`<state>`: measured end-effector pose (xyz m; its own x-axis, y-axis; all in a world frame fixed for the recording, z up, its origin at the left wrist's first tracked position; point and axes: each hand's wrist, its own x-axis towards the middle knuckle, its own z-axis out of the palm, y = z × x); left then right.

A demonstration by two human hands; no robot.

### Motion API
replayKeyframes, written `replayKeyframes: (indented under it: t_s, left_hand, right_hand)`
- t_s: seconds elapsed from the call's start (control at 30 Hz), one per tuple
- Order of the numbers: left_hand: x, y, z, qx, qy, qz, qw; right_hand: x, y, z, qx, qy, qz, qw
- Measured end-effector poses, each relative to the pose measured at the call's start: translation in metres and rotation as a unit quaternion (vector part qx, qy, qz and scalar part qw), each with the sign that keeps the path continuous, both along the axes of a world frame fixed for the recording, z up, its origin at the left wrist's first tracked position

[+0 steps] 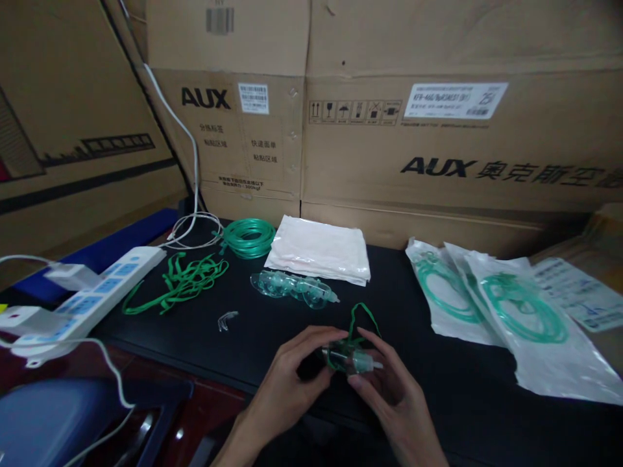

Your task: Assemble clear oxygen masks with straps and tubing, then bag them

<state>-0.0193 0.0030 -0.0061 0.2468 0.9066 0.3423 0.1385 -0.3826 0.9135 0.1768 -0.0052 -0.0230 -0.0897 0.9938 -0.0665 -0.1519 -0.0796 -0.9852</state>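
Left hand (287, 383) and right hand (394, 395) are together, fingers curled from either side around a clear plastic oxygen mask (346, 358). The mask is held just above the black tabletop (233, 353). A green elastic strap (363, 320) loops up from the mask, and its pale connector (366, 362) points toward the right hand.

Directly behind the mask: a row of clear masks (292, 288), with a stack of white packets (318, 251) beyond.
Behind and left of the mask: a coil of green tubing (249, 237) and tangled green straps (178, 283).
Nearer on that side: a small clear plastic piece (227, 319).
Far left of the mask: a white power strip (92, 292) with a white cable (195, 162).
Right of the mask: sealed bags of green tubing (525, 318) and a printed sheet (579, 292).
Far behind the mask: AUX cardboard cartons (389, 130).
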Motion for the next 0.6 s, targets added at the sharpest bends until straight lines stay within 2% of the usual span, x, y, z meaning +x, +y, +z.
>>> replayKeyframes:
  t_s: [0.17, 0.27, 0.37, 0.47, 0.6]
  left_hand:
    - [0.007, 0.005, -0.001, -0.051, -0.044, 0.014, 0.998]
    - [0.007, 0.005, 0.003, -0.088, -0.029, -0.015, 0.996]
    - [0.006, 0.005, 0.004, -0.091, -0.032, -0.035, 0.995]
    - [0.005, 0.005, 0.002, -0.075, -0.030, -0.031, 0.996]
    - [0.008, 0.005, -0.002, -0.062, -0.015, -0.009, 0.998]
  right_hand:
    - [0.004, 0.002, 0.006, -0.008, 0.039, -0.018, 0.999]
    - [0.005, -0.002, 0.015, -0.030, 0.070, 0.002, 0.997]
    - [0.005, -0.006, 0.022, -0.049, 0.108, 0.009, 0.993]
    - [0.008, -0.006, 0.019, -0.059, 0.111, 0.034, 0.991]
    - [0.014, 0.003, 0.006, -0.033, 0.080, 0.072, 0.994]
